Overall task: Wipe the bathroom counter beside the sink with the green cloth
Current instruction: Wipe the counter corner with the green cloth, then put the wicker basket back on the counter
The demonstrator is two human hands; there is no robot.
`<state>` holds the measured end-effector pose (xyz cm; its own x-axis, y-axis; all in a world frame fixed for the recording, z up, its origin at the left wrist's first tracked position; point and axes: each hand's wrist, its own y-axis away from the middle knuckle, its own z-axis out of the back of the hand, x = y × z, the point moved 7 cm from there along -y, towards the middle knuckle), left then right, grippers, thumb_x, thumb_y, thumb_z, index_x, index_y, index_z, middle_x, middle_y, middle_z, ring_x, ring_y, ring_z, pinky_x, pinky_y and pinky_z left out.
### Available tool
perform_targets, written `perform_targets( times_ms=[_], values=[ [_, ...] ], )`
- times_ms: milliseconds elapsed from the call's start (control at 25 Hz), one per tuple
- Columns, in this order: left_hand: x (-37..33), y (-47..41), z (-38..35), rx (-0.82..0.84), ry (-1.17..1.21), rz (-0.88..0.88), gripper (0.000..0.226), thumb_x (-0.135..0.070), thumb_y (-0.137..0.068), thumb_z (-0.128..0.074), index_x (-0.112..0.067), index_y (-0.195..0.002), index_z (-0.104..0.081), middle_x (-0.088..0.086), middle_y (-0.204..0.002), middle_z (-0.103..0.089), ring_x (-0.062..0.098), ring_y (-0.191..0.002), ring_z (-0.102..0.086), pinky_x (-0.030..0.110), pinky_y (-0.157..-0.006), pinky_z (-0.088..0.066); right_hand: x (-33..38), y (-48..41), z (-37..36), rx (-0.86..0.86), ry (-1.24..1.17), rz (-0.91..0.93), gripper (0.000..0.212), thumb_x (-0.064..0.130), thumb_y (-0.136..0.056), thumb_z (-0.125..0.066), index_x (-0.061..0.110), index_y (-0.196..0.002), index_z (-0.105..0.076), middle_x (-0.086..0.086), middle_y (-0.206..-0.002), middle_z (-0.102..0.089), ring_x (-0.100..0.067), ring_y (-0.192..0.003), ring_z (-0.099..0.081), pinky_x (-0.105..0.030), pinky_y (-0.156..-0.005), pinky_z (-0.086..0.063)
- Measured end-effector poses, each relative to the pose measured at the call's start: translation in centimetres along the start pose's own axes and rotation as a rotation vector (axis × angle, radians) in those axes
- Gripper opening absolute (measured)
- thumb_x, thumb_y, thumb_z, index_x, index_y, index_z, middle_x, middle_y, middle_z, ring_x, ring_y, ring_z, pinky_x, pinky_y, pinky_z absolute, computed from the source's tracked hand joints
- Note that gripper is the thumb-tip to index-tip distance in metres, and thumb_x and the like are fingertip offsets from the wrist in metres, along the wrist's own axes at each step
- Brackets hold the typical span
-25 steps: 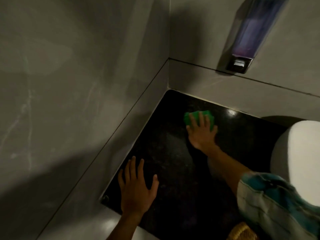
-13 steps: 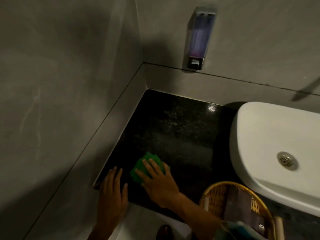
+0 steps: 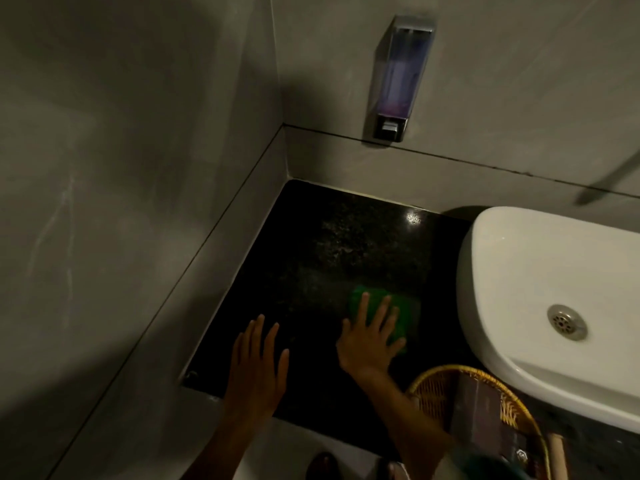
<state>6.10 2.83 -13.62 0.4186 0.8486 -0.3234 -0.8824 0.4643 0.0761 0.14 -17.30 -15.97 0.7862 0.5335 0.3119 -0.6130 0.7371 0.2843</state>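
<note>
The green cloth [image 3: 388,311] lies flat on the black stone surface [image 3: 332,244], toward the 5 o'clock part of the bare dark area and near the sink's left rim without touching it. The right hand [image 3: 369,337] presses down on the cloth's near half, palm flat; its fingers [image 3: 363,308] are spread apart and laid over the fabric rather than curled around it, so green shows past the fingertips at 12 o'clock and along the 3 o'clock side. The left hand [image 3: 258,365] rests palm down on the bare surface at 9 o'clock from the right hand, well clear of the cloth, its fingers straight and slightly apart, gripping nothing. The white sink [image 3: 540,282] sits at 3 o'clock from the cloth, its metal drain [image 3: 567,321] visible in the basin. A woven basket [image 3: 429,386] stands at 5 o'clock, just beside the right forearm and in front of the sink. A soap dispenser [image 3: 398,77] is mounted on the back wall at 12 o'clock, above the surface's far edge. Grey walls meet in a corner at 11 o'clock.
</note>
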Motion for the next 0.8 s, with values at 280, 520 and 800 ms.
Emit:
perform_targets(
  times_ms=[280, 520, 800],
  values=[
    [-1.7, -3.7, 0.4, -0.103, 0.024, -0.015, 0.048, -0.04, -0.093, -0.034, -0.017, -0.131, -0.052, 0.014, -0.142, -0.049, 0.033, -0.13, -0.046, 0.05, -0.106, -0.037, 11.9, -6.2, 0.2, 0.026, 0.259, 0.706, 0.055, 0.043, -0.097, -0.03, 0.039, -0.15, -0.014, -0.004, -0.164, -0.003, -0.027, -0.149, 0.0, -0.064, -0.112, -0.01],
    [-0.9, -4.2, -0.5, -0.109, 0.0, -0.036, 0.05, -0.045, -0.092, -0.037, -0.018, -0.133, -0.051, 0.012, -0.146, -0.046, 0.033, -0.134, -0.042, 0.052, -0.108, -0.036, 4.3, -11.9, 4.4, -0.059, -0.009, 0.093, 0.059, 0.045, -0.098, -0.031, 0.031, -0.152, -0.012, -0.01, -0.163, -0.001, -0.034, -0.148, 0.002, -0.069, -0.11, -0.009],
    [-2.2, -4.0, 0.7, -0.072, 0.095, 0.033, 0.044, -0.028, -0.092, -0.054, -0.011, -0.133, -0.052, 0.017, -0.147, -0.042, 0.037, -0.139, -0.033, 0.054, -0.113, -0.025, 1.8, -2.4, 11.1, 0.147, -0.08, 0.3, 0.074, 0.046, -0.089, -0.052, 0.023, -0.151, -0.017, -0.014, -0.158, -0.022, -0.032, -0.144, -0.023, -0.048, -0.114, -0.026]
  ],
)
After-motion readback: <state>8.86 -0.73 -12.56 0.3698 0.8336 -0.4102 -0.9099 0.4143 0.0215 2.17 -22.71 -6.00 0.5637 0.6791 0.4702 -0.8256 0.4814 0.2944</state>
